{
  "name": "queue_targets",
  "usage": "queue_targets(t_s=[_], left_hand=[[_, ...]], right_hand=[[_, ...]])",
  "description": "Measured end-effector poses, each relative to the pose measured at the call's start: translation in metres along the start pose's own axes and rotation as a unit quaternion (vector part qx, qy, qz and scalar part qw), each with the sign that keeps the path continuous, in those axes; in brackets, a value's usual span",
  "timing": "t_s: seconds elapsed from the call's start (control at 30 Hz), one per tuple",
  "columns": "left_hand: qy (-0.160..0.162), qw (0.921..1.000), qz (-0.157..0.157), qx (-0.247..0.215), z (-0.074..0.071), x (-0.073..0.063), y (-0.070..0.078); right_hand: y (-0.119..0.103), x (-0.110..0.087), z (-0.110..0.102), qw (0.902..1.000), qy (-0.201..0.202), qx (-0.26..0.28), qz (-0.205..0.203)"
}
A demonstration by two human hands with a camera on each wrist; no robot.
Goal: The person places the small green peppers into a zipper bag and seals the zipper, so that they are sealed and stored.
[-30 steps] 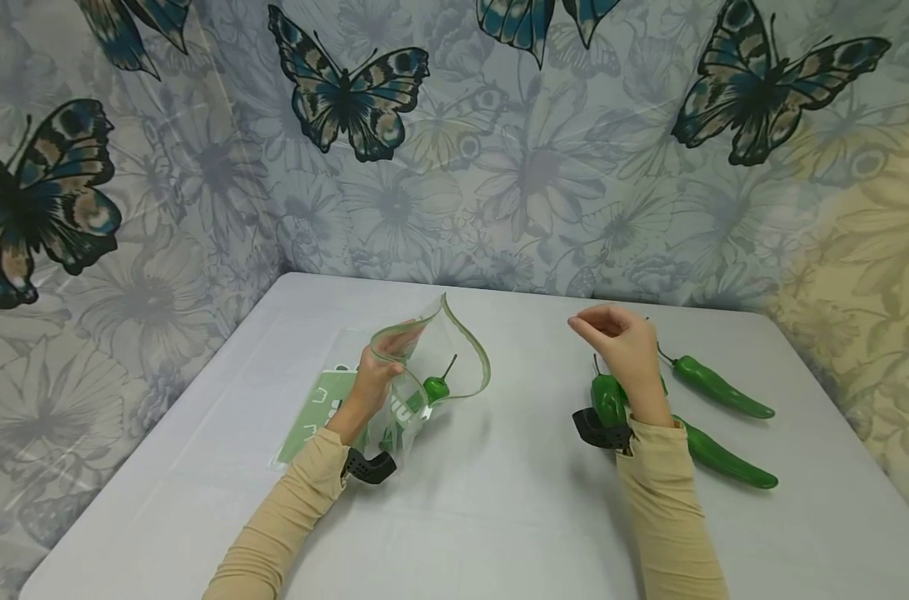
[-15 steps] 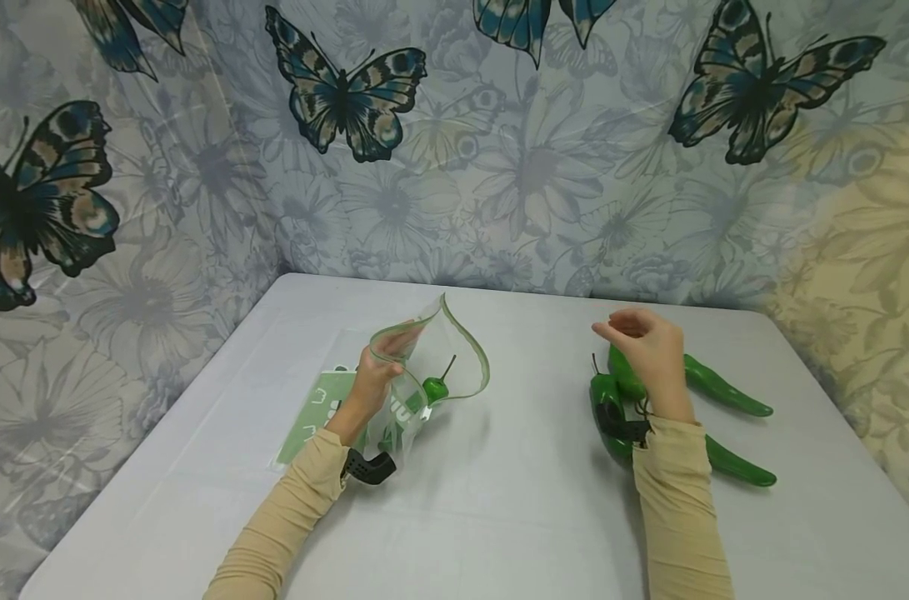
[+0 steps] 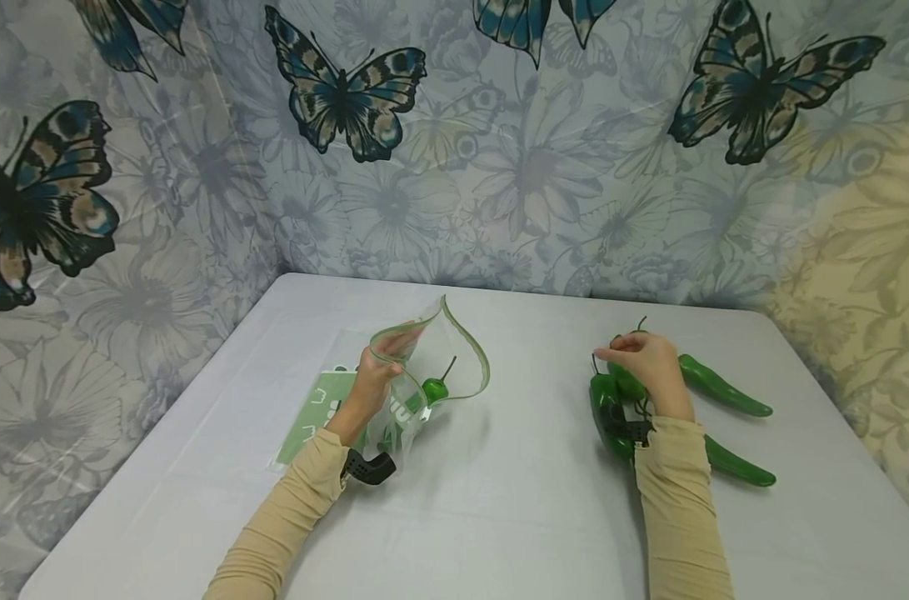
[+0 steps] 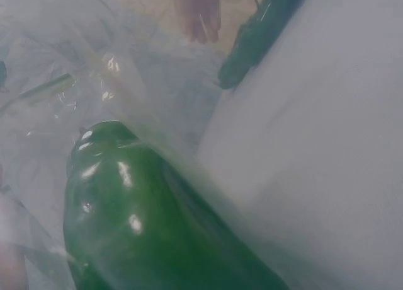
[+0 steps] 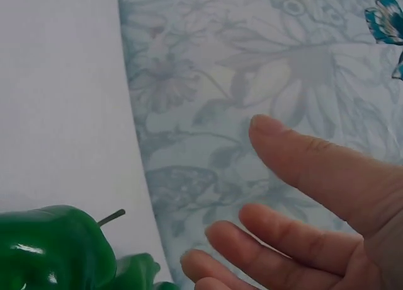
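Note:
My left hand point(image 3: 372, 385) holds a clear zip bag point(image 3: 487, 358) with a green rim, its mouth spread wide toward the right. Inside it lies a green pepper point(image 3: 435, 390) with its stem up, large through the plastic as a green pepper point(image 4: 145, 220) in the left wrist view. My right hand point(image 3: 649, 368) hovers over a group of long green peppers, near the stem of the leftmost pepper point(image 3: 602, 404). Thumb and fingers of the right hand point(image 5: 308, 220) stand apart with nothing between them in the right wrist view, beside a shiny pepper point(image 5: 50, 249).
Another green pepper point(image 3: 724, 392) lies at the far right, with one more pepper point(image 3: 742, 467) nearer to me. A clear packet with a green printed panel point(image 3: 319, 408) lies flat under the left wrist. The white table point(image 3: 499, 517) ends against a butterfly-patterned backdrop point(image 3: 529, 167).
My right hand has moved right, then lowered toward the peppers, showing the left ones that it had partly covered. The left hand and the bag stay nearly still.

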State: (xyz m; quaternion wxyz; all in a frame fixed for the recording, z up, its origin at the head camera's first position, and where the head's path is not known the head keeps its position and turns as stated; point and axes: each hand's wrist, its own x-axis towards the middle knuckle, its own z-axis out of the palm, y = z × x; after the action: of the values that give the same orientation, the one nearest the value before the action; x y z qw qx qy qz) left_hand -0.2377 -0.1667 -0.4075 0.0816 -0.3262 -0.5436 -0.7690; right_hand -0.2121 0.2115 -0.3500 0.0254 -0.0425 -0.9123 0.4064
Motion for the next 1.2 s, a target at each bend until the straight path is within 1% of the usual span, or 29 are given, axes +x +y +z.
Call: queue_targets(t_s=[0.1, 0.17, 0.2, 0.27, 0.33, 0.4, 0.43, 0.5, 0.57, 0.6, 0.73, 0.83, 1.03, 1.2], left_hand=[[0.000, 1.0000, -0.003, 0.002, 0.000, 0.000, 0.000], [0.000, 1.0000, -0.002, 0.001, 0.000, 0.000, -0.001], [0.000, 1.0000, 0.000, 0.001, 0.000, 0.000, -0.001], [0.003, 1.0000, 0.003, 0.001, 0.000, 0.001, -0.002], [0.006, 1.0000, 0.008, 0.000, 0.000, 0.001, -0.002], [0.005, 0.9999, 0.010, -0.002, 0.000, 0.000, -0.003], [0.003, 0.9999, 0.010, -0.005, 0.000, 0.000, -0.003], [-0.002, 0.9999, 0.010, -0.009, 0.001, 0.000, -0.003], [-0.005, 0.9999, 0.010, -0.013, 0.001, 0.001, -0.003], [-0.004, 0.9999, 0.010, -0.013, 0.001, 0.001, -0.003], [0.001, 0.9999, 0.007, -0.015, 0.001, 0.001, -0.002], [0.001, 0.9999, 0.006, -0.016, 0.001, 0.001, -0.002], [0.003, 0.9998, 0.005, -0.019, 0.001, 0.002, -0.001], [0.001, 0.9997, 0.007, -0.022, 0.000, 0.002, -0.001]], right_hand=[[0.002, 0.000, 0.000, 0.9999, -0.010, -0.005, 0.006], [0.002, 0.001, 0.001, 0.9999, -0.012, -0.009, -0.008], [0.003, 0.003, 0.002, 0.9996, -0.007, -0.011, -0.025], [0.003, 0.007, 0.006, 0.9971, 0.014, -0.010, -0.074], [0.007, 0.013, 0.012, 0.9901, 0.039, -0.006, -0.135], [0.011, 0.016, 0.018, 0.9802, 0.065, 0.000, -0.187], [0.014, 0.017, 0.020, 0.9762, 0.072, 0.001, -0.205], [0.019, 0.016, 0.023, 0.9726, 0.077, -0.006, -0.219], [0.024, 0.014, 0.023, 0.9733, 0.073, -0.018, -0.217], [0.026, 0.013, 0.023, 0.9752, 0.067, -0.024, -0.210], [0.031, 0.009, 0.021, 0.9855, 0.029, -0.036, -0.163], [0.032, 0.008, 0.020, 0.9898, 0.010, -0.044, -0.135], [0.031, 0.005, 0.019, 0.9919, -0.008, -0.063, -0.110], [0.031, 0.004, 0.021, 0.9916, -0.025, -0.073, -0.104]])
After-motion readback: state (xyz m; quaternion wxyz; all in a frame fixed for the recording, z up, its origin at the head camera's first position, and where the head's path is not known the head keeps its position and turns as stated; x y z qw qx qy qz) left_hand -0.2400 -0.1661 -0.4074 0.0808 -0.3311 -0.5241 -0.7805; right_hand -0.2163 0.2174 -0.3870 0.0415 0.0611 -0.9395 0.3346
